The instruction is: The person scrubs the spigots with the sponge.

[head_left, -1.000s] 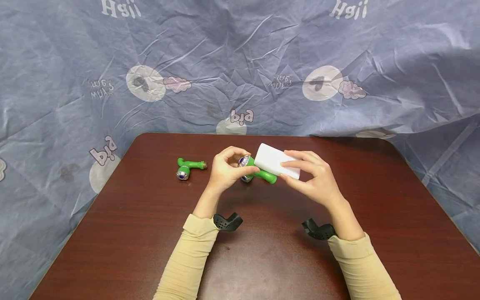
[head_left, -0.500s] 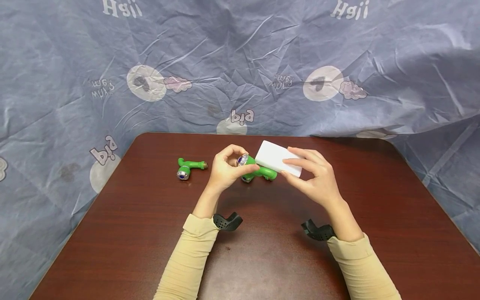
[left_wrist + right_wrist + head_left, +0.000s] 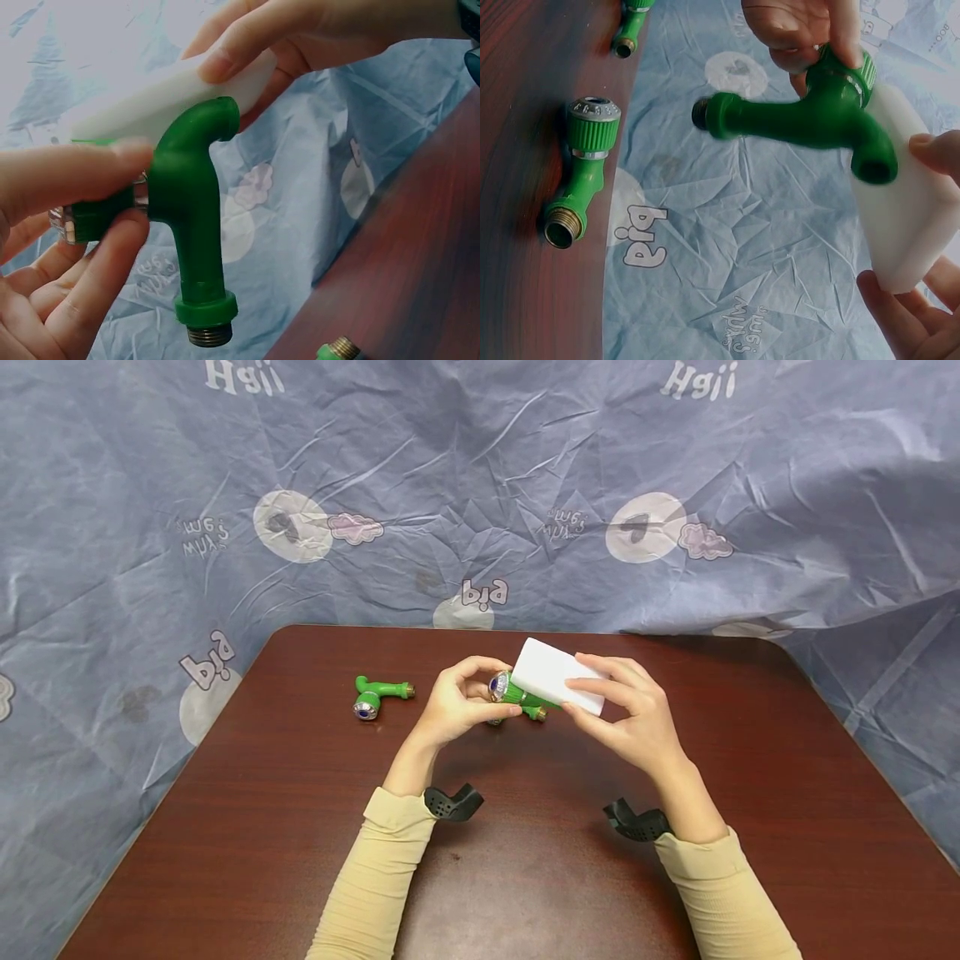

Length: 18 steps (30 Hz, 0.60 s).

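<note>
Holding a glossy green tap with a ribbed, silver-capped knob (image 3: 512, 694) above the dark red-brown table (image 3: 525, 860), the left hand (image 3: 454, 703) in the head view keeps a narrow grip on the knob end. The right hand (image 3: 632, 703) grips a smooth white rectangular block (image 3: 551, 675) by its long edges, covering much of the tap's body. Against half a second ago, the knob sits slightly further right and lower. The tap has turned: the rounded green end that stuck out below the block is mostly hidden, and the brass-coloured threaded end of a second green tap with a silver cap (image 3: 535, 713) shows there, lying on the table. The block's upper corner is a touch higher than a second ago. A third green tap with a silver-and-blue cap (image 3: 386, 690) lies at left, unmoved.

In the left wrist view, thumb and fingers pinch the knob; the spout curves up before the block, and the threaded end points down.

In the right wrist view, the held tap's threaded end points left. The block stands alongside knob and spout, gripped between thumb and fingers; exactly where it touches the tap I cannot tell. The other two taps are on the table.
</note>
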### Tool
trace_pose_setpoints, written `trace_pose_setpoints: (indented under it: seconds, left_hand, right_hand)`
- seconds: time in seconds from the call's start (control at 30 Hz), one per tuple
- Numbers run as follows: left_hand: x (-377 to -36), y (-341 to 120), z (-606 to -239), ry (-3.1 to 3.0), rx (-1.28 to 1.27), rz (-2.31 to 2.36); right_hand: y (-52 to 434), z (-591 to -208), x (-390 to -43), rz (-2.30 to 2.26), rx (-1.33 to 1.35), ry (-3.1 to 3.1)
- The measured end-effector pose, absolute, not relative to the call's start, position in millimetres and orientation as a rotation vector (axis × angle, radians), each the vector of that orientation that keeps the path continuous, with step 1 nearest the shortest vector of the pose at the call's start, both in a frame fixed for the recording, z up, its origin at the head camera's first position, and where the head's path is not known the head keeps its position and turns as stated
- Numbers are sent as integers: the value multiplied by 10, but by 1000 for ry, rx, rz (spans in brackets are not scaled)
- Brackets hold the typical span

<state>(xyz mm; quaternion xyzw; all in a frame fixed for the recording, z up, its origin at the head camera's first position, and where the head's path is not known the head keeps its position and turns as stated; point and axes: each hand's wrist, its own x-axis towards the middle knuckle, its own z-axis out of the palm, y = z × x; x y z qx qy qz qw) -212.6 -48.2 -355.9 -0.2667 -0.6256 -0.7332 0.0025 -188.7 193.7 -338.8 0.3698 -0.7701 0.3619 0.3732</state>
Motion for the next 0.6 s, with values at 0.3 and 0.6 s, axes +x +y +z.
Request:
trace_pose_setpoints:
  seconds: [0.3,0.6]
  left_hand:
    - [-2146,-460,-3604,-1947,-746,-2235]
    - [-2153,-442,-3613,-1875,-693,-2181]
  right_hand:
    - [1939,-3395,-1898,846,912,-1962]
    - [1909,-3433,-1896,804,853,-1949]
